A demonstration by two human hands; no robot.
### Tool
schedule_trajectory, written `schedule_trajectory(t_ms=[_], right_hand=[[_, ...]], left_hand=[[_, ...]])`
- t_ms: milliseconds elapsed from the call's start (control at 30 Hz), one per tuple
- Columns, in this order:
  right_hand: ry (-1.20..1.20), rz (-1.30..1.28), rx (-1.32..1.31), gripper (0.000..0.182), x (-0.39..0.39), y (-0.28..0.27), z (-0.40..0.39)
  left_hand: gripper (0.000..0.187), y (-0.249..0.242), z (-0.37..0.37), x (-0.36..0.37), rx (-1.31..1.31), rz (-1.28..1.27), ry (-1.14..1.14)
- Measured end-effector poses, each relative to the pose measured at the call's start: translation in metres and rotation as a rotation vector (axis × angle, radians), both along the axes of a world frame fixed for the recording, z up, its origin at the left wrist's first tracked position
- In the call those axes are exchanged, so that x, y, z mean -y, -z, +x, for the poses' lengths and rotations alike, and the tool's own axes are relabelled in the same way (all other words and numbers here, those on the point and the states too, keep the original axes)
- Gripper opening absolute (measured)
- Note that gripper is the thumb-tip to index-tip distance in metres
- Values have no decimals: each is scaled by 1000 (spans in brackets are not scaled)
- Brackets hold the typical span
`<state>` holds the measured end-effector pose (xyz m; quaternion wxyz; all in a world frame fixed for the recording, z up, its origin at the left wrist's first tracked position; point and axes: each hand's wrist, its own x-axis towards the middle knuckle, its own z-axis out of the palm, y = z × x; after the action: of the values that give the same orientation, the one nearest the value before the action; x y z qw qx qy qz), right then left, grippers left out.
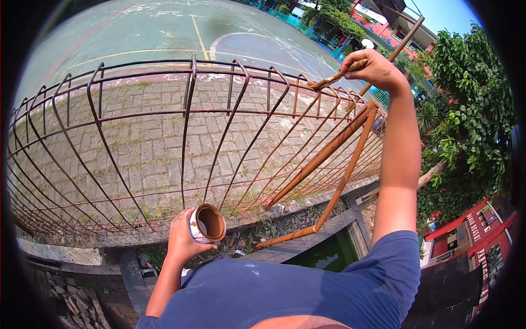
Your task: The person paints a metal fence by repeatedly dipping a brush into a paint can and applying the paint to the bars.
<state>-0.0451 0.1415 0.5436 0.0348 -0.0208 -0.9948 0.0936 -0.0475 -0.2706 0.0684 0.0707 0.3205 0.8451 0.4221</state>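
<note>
My left hand is wrapped round a small paint can, low in front of my body. Its mouth faces up and its inside is coated in brown paint. Up at the right, my right hand pinches the handle of a paintbrush. The brush's tip meets the top of the wire fence near a bend in the bars. Toward the right the fence bars look orange-brown, while those in the middle and left are dark. I cannot make out the bristles clearly.
Brown slanting posts brace the fence at the right. Beyond it lie paving blocks and a green sports court. Below runs a concrete ledge beside a channel of green water. A leafy tree stands at the right, with a red sign nearby.
</note>
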Motion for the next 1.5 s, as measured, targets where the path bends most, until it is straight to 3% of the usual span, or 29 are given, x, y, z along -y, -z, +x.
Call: schedule_trajectory(t_ms=[100,200,267,333,533,800,900,1033,1167,1400,1500], right_hand=[[-68,50,-67,10,14,-11,22],[-44,151,-205,13,15,21,34],[-94,86,-228,13,22,46,54],[-188,249,-348,14,19,61,74],[-205,414,-523,16,37,103,92],[-195,388,-587,19,41,132,105],[-130,180,-674,20,47,152,127],[-16,51,-931,20,42,219,135],[87,-20,-1014,23,52,281,132],[92,226,-1257,27,55,311,95],[59,130,-1015,23,65,340,87]], left_hand=[[124,1,2,-1,14,6,-14],[124,2,8,-4,33,19,-18],[125,-1,6,-2,27,22,-32],[125,-3,7,-1,24,20,-36],[127,1,9,-7,3,7,-78],[128,-3,13,-12,-18,23,-82],[128,0,15,-7,19,88,-125],[127,13,12,3,43,117,-164],[126,18,7,16,111,172,-191],[127,25,-6,37,94,204,-143],[128,38,-14,45,108,240,-117]])
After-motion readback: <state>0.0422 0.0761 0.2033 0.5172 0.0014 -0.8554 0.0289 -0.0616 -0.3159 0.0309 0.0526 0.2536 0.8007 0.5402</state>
